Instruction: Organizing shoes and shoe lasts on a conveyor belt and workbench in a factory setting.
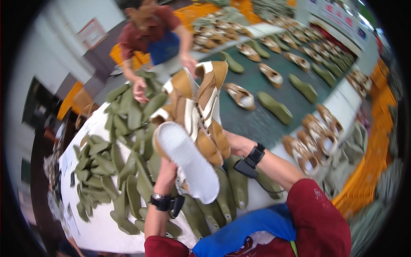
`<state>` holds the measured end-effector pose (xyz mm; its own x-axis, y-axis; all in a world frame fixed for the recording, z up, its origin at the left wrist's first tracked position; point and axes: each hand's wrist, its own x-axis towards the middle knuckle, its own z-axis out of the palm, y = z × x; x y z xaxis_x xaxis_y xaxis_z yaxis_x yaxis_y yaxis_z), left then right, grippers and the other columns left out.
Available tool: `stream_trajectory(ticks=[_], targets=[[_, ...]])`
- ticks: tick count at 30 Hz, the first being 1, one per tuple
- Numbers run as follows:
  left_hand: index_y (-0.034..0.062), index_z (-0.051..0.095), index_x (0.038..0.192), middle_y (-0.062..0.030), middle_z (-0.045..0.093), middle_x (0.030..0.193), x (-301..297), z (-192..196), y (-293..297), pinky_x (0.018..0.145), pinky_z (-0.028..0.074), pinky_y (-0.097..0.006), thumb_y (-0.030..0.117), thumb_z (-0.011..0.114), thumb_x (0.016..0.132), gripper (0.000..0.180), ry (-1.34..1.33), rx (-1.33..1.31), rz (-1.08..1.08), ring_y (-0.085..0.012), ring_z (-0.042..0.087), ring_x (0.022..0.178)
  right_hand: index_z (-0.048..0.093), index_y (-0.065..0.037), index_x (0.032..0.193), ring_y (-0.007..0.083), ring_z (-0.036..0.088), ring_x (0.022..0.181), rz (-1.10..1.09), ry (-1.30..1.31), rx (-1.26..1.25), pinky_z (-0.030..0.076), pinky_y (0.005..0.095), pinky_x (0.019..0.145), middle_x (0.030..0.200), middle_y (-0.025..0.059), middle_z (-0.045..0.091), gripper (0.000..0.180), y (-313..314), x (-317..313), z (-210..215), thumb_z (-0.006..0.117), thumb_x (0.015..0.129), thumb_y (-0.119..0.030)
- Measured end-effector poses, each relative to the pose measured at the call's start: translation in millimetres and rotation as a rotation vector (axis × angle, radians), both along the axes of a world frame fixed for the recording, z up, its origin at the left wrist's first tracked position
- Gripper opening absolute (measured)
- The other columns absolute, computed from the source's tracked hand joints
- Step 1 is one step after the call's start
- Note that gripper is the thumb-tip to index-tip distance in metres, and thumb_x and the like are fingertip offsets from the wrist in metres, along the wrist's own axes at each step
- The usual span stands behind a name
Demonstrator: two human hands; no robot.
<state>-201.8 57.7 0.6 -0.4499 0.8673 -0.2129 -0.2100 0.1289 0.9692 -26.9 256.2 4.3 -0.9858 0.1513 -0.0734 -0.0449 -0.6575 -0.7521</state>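
Observation:
Between my two hands, up in front of me, is a bunch of brown and white shoe uppers (199,111). My left hand (168,168) is closed on the lower left of the bunch, and my right hand (236,143) grips its right side; most fingers are hidden behind the shoes. One upper in the bunch turns its white ribbed sole side (188,160) toward me. Below and around the bunch lie olive-green shoe lasts (233,186), some in a row along the table's near edge.
Many more green lasts (98,171) are heaped on the white table (98,233). A dark green conveyor belt (252,128) carries uppers and lasts. More uppers (308,141) stand along its near side, by an orange crate (355,188). Across from me, a co-worker (150,38) reaches toward the lasts.

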Motion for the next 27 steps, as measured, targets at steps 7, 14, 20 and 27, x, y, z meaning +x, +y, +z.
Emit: stream_trajectory(ticks=[7,14,20,27], targets=[[0.01,0.019,0.137,-0.0103,0.043,0.125,90.1,93.6,54.7,0.092,0.041,-0.031,0.009,0.064,0.071,0.079,0.107,0.021,-0.391,-0.0191,0.046,0.112,0.043,-0.003,0.126,0.0151,0.046,0.113,-0.298,0.021,0.376,0.036,0.03,0.098,0.125,0.0065,0.049,0.056,-18.2,183.2,16.2,0.068,0.076,-0.007],[0.0117,0.027,0.133,-0.0076,0.041,0.116,226.8,142.4,160.8,0.092,0.035,-0.027,0.003,0.058,0.071,0.07,0.609,0.02,-1.16,-0.0158,0.043,0.104,0.042,-0.004,0.127,0.0159,0.049,0.111,-0.782,-0.005,0.443,0.035,0.0298,0.099,0.121,0.0077,0.053,0.054,-81.5,301.7,-14.3,0.065,0.079,-0.007],[0.0165,0.047,0.113,-0.016,0.043,0.117,309.4,65.2,242.6,0.089,0.043,-0.038,-0.004,0.059,0.066,0.053,1.256,0.5,-1.626,-0.0358,0.048,0.107,0.041,-0.005,0.129,0.0157,0.047,0.113,-0.807,-0.043,0.5,0.035,0.0295,0.1,0.123,0.0079,0.051,0.054,-103.3,319.7,-28.0,0.065,0.08,-0.009],[0.0117,0.052,0.095,-0.0141,0.044,0.115,322.9,-13.6,255.1,0.087,0.044,-0.038,-0.012,0.053,0.065,0.039,1.185,0.334,-1.594,-0.0349,0.048,0.107,0.039,-0.005,0.13,0.0156,0.045,0.115,-0.769,-0.084,0.508,0.035,0.029,0.1,0.126,0.0082,0.048,0.055,-88.8,331.9,-49.2,0.064,0.081,-0.011]])
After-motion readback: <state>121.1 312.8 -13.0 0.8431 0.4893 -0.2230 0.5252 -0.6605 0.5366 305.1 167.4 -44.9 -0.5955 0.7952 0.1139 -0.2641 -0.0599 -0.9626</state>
